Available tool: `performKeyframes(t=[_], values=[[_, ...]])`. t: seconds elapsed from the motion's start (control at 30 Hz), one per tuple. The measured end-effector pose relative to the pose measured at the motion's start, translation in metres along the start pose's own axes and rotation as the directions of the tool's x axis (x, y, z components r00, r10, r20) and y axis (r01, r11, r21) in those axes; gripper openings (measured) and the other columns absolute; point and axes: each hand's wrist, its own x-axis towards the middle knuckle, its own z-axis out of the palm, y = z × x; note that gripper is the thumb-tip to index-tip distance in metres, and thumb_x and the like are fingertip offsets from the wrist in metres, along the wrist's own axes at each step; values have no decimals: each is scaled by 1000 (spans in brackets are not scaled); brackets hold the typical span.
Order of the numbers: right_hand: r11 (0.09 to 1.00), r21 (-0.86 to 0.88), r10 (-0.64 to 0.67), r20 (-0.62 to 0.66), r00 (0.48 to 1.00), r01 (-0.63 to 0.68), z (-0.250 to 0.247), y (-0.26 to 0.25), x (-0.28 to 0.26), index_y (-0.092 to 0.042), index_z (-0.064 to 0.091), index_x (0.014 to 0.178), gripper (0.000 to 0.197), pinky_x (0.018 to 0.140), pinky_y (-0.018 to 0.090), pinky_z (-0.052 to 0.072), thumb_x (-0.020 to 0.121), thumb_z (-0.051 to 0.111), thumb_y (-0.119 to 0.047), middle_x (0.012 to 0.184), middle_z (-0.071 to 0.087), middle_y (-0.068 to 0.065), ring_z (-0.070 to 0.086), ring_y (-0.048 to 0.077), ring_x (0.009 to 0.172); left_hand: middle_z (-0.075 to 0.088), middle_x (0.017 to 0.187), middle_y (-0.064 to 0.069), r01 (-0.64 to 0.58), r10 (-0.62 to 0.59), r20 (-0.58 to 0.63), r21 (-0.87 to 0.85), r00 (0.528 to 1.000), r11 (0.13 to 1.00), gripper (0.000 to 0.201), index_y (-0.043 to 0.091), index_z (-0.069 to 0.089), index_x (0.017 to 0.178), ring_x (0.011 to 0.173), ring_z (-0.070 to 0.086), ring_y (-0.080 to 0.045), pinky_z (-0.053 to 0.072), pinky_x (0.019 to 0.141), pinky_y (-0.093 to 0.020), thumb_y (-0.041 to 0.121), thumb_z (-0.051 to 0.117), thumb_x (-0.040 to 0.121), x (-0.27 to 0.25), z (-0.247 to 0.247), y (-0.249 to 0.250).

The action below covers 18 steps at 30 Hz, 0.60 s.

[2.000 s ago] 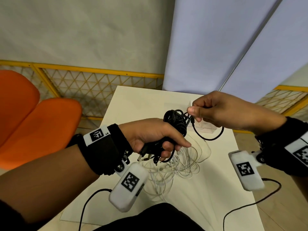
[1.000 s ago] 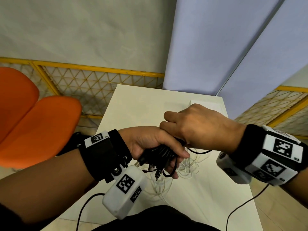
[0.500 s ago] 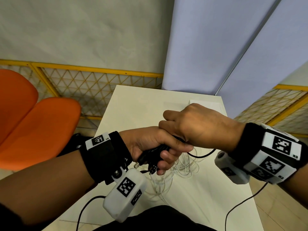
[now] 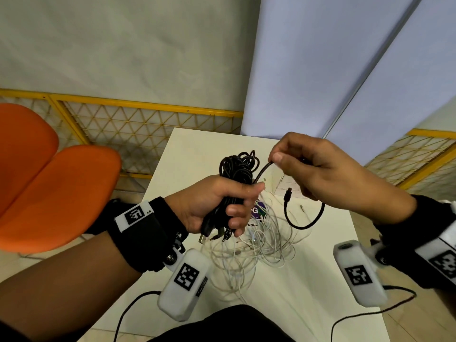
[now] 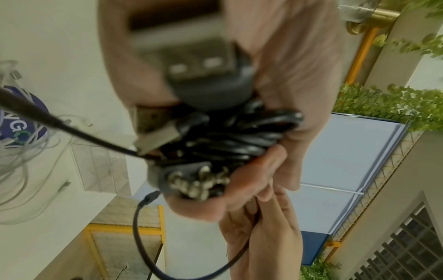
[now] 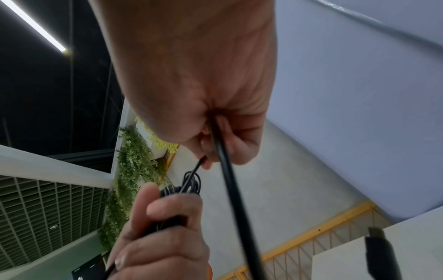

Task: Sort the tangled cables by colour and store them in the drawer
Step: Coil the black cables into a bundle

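My left hand (image 4: 237,211) grips a bundle of black cables (image 4: 238,166) upright above the white table (image 4: 308,280); several plugs stick out below the fist. In the left wrist view a USB plug (image 5: 199,62) and the coiled black cables (image 5: 235,144) fill the palm. My right hand (image 4: 278,159) pinches one black cable strand (image 4: 261,172) just right of the bundle. Its free end (image 4: 287,193) hangs in a loop under that hand. The right wrist view shows the pinched black strand (image 6: 230,180) and its plug (image 6: 381,252). A tangle of white cables (image 4: 251,250) lies on the table below.
A small clear drawer unit (image 4: 283,186) stands on the table behind my right hand, also seen as a clear drawer unit (image 5: 100,166). A purple round label (image 4: 256,209) lies among the white cables. An orange chair (image 4: 56,193) is at the left; a yellow mesh fence (image 4: 138,127) behind.
My right hand, which was pressed over the left fist and bundle, has lifted up and to the right, drawing out one black strand whose plug end now hangs free.
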Motion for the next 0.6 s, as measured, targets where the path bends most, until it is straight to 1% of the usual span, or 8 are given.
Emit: performKeyframes(t=[0.1, 0.2, 0.33, 0.4, 0.47, 0.5, 0.53, 0.6], values=[[996, -92, 11, -94, 995, -19, 3, 7, 1, -16, 61, 91, 18, 46, 13, 32, 102, 49, -24, 57, 48, -11, 43, 5, 44, 39, 48, 4, -73, 77, 88, -47, 993, 996, 28, 12, 60, 87, 45, 45, -13, 50, 54, -30, 34, 77, 83, 0, -2, -1], [978, -199, 40, -136, 990, -66, 7, 13, 1, -21, 61, 87, 22, 47, 17, 32, 101, 48, -33, 57, 50, -9, 43, 5, 45, 40, 51, 4, -109, 117, 127, -68, 985, 992, 29, 16, 61, 97, 47, 46, -13, 49, 54, -30, 35, 77, 83, 3, 0, -3], [951, -288, 58, -204, 977, -117, 16, 9, 2, -20, 55, 82, 29, 47, 16, 31, 103, 43, -37, 51, 54, -21, 47, 0, 46, 40, 52, 4, -135, 139, 101, -50, 985, 990, 25, 17, 53, 93, 47, 45, -13, 49, 53, -29, 30, 73, 87, 6, 8, -4], [946, -297, 53, -244, 968, -126, 24, 7, 3, -17, 51, 84, 29, 49, 19, 32, 104, 40, -35, 53, 52, -11, 48, 2, 50, 39, 55, 2, -150, 150, 32, -22, 988, 989, 13, 18, 51, 87, 47, 45, -13, 48, 52, -30, 23, 62, 93, 8, 12, -4], [945, -306, 41, -247, 968, -118, 32, 5, 1, -19, 45, 88, 24, 58, 36, 39, 105, 36, -32, 63, 55, -5, 51, 10, 57, 39, 58, 0, -167, 168, -36, 22, 985, 986, 11, 18, 52, 84, 48, 45, -15, 47, 52, -31, 20, 57, 93, 9, 15, -4], [942, -313, 42, -238, 970, -118, 36, 3, 0, -20, 43, 91, 20, 59, 40, 41, 105, 34, -31, 67, 58, 3, 54, 20, 61, 40, 59, -1, -181, 184, -64, 50, 981, 982, 12, 17, 52, 83, 49, 45, -16, 47, 52, -32, 20, 58, 93, 10, 16, -4], [938, -324, 50, -222, 974, -122, 40, 1, -1, -21, 41, 94, 16, 60, 41, 42, 105, 34, -29, 70, 60, 7, 55, 26, 63, 41, 60, -2, -196, 203, -91, 77, 975, 978, 12, 16, 52, 83, 49, 46, -17, 46, 52, -33, 21, 59, 92, 10, 17, -4], [927, -352, 67, -178, 982, -128, 45, -3, -4, -22, 39, 100, 7, 59, 37, 42, 104, 34, -26, 74, 63, 6, 57, 28, 68, 43, 59, -3, -228, 243, -131, 119, 961, 966, 14, 14, 53, 83, 49, 47, -18, 46, 53, -34, 23, 60, 92, 10, 19, -3]])
